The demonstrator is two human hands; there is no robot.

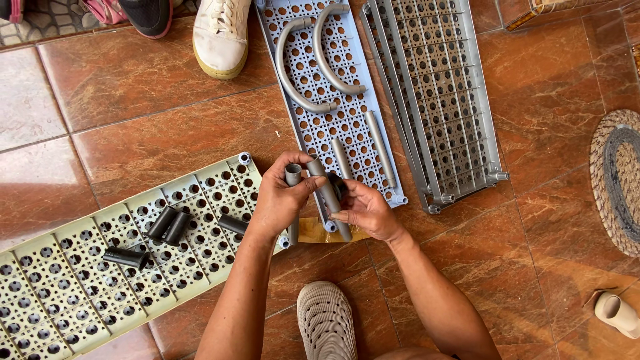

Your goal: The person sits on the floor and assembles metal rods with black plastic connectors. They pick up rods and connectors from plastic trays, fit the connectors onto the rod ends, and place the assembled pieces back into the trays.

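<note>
We grip grey tubes (pixel 313 193) in left hand (pixel 283 197), right hand (pixel 363 210) pinching lower tube, just below blue-grey perforated shelf (pixel 333 127); green shelf (pixel 100 267) left of it.

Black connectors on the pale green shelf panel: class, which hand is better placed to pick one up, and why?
Probably the left hand: it is nearer the black connectors on the pale green shelf panel. The right hand lies farther away. Both hold grey tubes.

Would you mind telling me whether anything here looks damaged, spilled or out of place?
Nothing looks damaged or spilled. The left hand and right hand hold grey tubes; black connectors lie loose on the pale shelf panel.
</note>
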